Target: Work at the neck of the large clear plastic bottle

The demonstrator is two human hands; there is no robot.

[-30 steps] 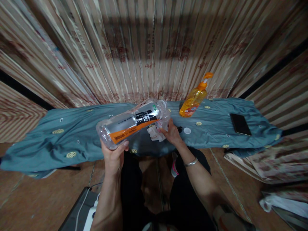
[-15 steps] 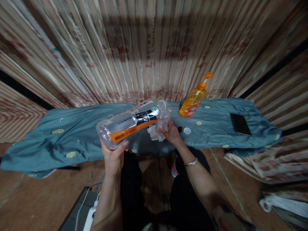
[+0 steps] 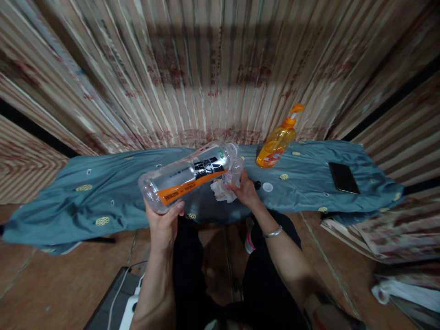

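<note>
My left hand (image 3: 164, 224) is wrapped round the lower end of a large clear plastic bottle (image 3: 184, 176) with a black, silver and orange label. This bottle is tilted nearly flat, its mouth pointing right. Beneath and beside that mouth, my right hand (image 3: 243, 189) grips a small clear bottle (image 3: 234, 170), partly hidden by the large bottle's neck. A crumpled pale tissue (image 3: 222, 190) lies on the cloth by the small bottle. Just right of my right hand are a small black object (image 3: 257, 185) and a round white cap (image 3: 267, 187).
An orange pump bottle (image 3: 275, 145) stands behind on the teal patterned cloth (image 3: 113, 183). Farther right lies a flat black phone-like object (image 3: 343, 178). A striped curtain (image 3: 220, 68) hangs behind the table. A white power strip (image 3: 129, 309) with a cable is at lower left.
Both bottles and both hands hold almost the same places; only a very slight shift of the whole view shows.
</note>
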